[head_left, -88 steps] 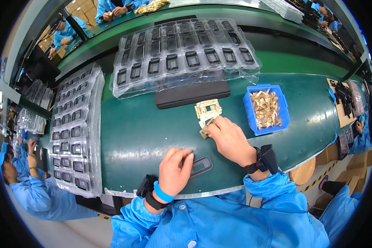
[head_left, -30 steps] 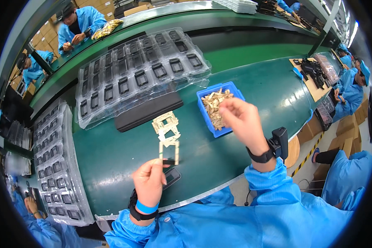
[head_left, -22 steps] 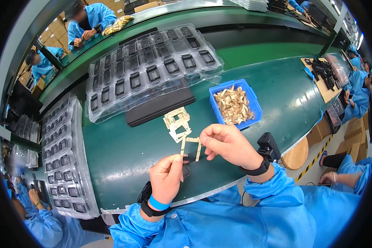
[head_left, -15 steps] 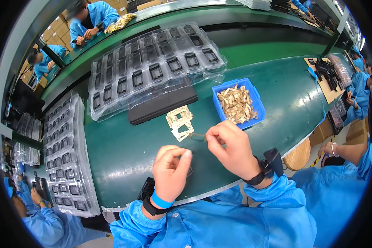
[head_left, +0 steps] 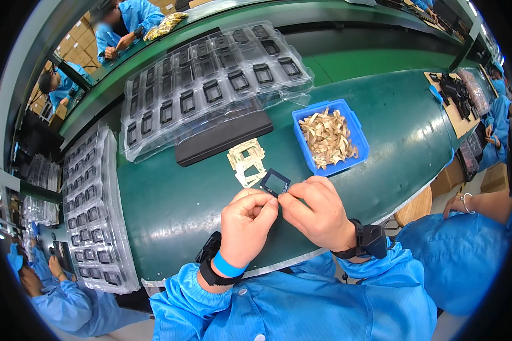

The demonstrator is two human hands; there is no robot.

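Observation:
A small black rectangular frame (head_left: 275,182) is tilted up between my fingertips, with a greenish middle. My left hand (head_left: 248,223) is closed, its thumb and forefinger pinching at the frame's lower corner. My right hand (head_left: 318,215) is closed too, its fingertips pressed together at the same corner and almost touching the left. Anything small between the fingertips is hidden. Just beyond the frame lies a loose pile of cream-coloured cut-out frame pieces (head_left: 244,163). A blue bin (head_left: 360,149) full of curled beige strips (head_left: 326,138) stands beyond my right hand.
Clear plastic trays of black frames stand at the back (head_left: 211,91) and left (head_left: 91,219). A long black block (head_left: 224,138) lies before the back tray. At the far right, black parts (head_left: 456,94) rest on a board. Other people in blue coats work around the bench.
My hands have come together from apart. The black frame now shows face-on at my fingertips, where a thin brownish strip stuck out from my right fingers before.

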